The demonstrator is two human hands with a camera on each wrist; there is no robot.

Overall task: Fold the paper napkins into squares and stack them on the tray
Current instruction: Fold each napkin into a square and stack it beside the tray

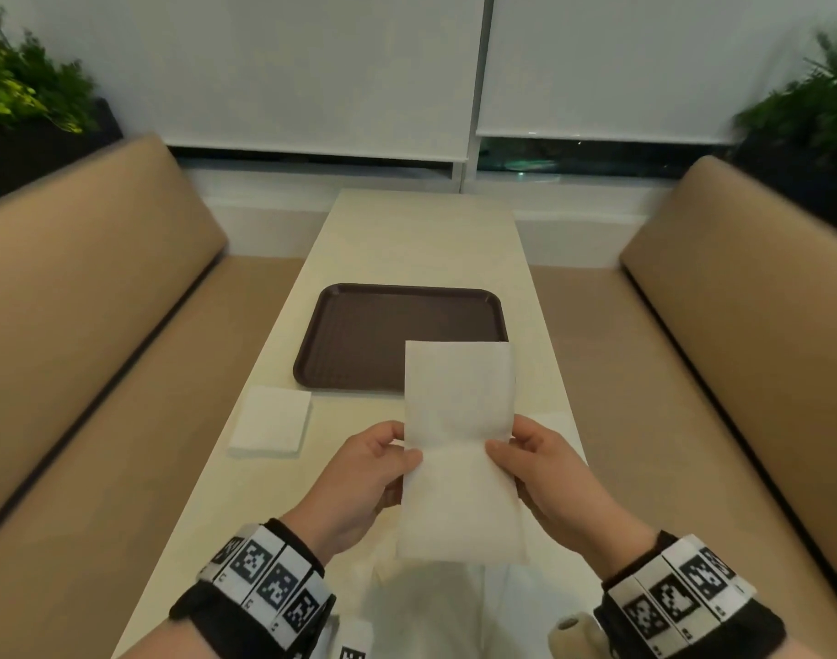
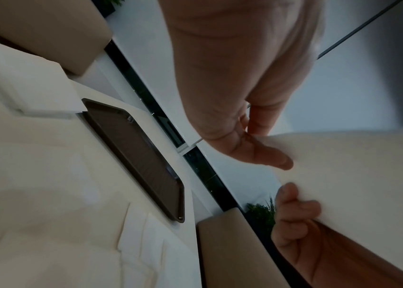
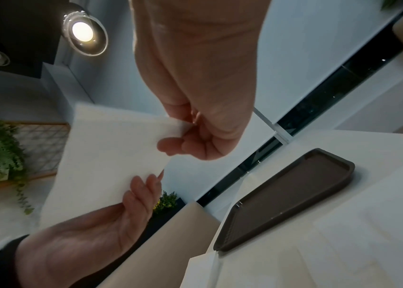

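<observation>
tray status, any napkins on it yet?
Empty. The brown tray shows a bare surface; one folded napkin lies on the table beside it, and both hands hold another napkin in the air.

Booth setup: long cream table [image 1: 421, 240] runs between two tan upholstered benches, left bench [image 1: 88, 287] and right bench [image 1: 749, 297]. Far wall has white roller blinds [image 1: 312, 73] pulled most of the way down, dark window strip [image 1: 573, 156] showing under them. Green plants [image 1: 22, 88] in dark planters behind both benches; lit round ceiling spotlight [image 3: 82, 32] overhead.
</observation>
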